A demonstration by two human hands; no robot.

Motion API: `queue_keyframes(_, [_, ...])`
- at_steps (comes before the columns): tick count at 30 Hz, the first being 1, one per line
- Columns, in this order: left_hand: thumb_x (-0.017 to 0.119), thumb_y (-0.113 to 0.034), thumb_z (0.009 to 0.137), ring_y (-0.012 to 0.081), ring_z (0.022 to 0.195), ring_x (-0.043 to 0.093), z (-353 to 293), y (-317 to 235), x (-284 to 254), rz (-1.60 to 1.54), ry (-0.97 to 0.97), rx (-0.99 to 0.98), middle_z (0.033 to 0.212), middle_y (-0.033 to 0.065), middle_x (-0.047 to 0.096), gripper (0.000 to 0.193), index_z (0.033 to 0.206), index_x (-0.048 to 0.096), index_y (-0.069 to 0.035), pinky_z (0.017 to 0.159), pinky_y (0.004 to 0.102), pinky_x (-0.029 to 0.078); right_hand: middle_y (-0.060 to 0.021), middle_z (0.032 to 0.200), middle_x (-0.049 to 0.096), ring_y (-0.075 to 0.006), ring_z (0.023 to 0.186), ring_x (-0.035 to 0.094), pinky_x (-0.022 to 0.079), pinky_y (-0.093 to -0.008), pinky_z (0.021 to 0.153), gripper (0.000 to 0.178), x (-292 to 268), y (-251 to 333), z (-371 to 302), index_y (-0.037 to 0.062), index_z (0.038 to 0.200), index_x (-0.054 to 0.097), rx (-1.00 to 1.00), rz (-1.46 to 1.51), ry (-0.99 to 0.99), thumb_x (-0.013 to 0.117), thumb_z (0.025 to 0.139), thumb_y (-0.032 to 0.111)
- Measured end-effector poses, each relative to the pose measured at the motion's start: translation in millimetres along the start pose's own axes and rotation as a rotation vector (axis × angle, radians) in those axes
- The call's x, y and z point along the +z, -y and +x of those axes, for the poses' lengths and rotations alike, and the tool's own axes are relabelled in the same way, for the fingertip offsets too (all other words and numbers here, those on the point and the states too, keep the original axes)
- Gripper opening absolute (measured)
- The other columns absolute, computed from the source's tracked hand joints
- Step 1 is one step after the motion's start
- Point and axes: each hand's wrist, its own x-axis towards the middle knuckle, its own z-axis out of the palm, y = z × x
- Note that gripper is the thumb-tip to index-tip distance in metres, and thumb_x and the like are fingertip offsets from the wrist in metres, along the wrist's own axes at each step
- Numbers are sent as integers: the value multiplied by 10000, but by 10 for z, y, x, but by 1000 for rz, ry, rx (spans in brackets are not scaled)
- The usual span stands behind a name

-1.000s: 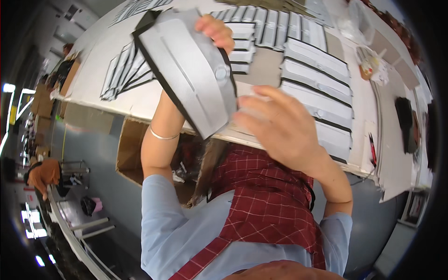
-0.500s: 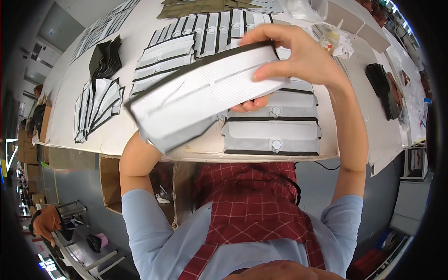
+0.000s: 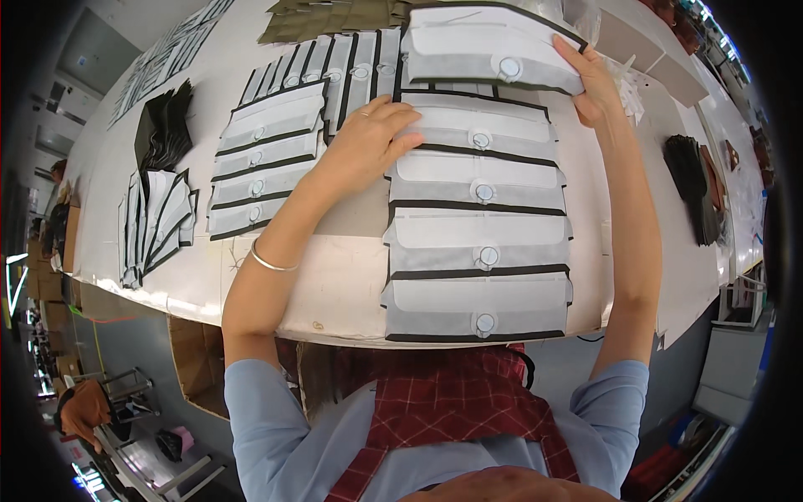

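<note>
A white-and-grey panel (image 3: 468, 52) with black edging and a round pale disc is raised at the far end of the table. My right hand (image 3: 595, 88) pinches its right end between thumb and fingers. My left hand (image 3: 372, 144) is open, fingers stretched out, beside the left edge of the farthest panel (image 3: 443, 121) in the right-hand column. Below it, similar panels (image 3: 443, 230) overlap down to the table's near edge, each with a disc near its middle. Another overlapping column of panels (image 3: 238, 191) lies left of my left forearm.
More panels (image 3: 360, 71) stand in a row farther back. Olive pieces (image 3: 335, 18) lie at the far edge. Dark folded pieces (image 3: 166, 125) and fanned panels (image 3: 159, 222) sit at left; a dark bundle (image 3: 694, 188) lies at right. An open cardboard box (image 3: 196, 364) stands below the table.
The panel was turned over from its plain side and carried to the far end in my right hand. My left hand has come out from behind it and let go.
</note>
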Motion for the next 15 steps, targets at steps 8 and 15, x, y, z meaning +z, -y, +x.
queue_keyframes(8, [580, -415, 994, 386, 1316, 508, -39, -183, -55, 34, 41, -32, 1406, 213, 558, 538, 1317, 601, 14, 1104, 444, 406, -5, 1097, 694, -97, 995, 645, 511, -245, 848, 374, -166, -289, 128, 87, 1220, 643, 197, -118, 107, 763, 916, 268])
queue_keyframes(15, [584, -428, 986, 387, 1288, 530, -51, -163, -38, 94, 16, 6, 1408, 215, 555, 555, 1319, 601, 15, 1083, 441, 432, -76, 1099, 705, -138, 956, 647, 538, -293, 831, 328, -255, -567, 192, -4, 1213, 649, 101, -386, 77, 716, 944, 173])
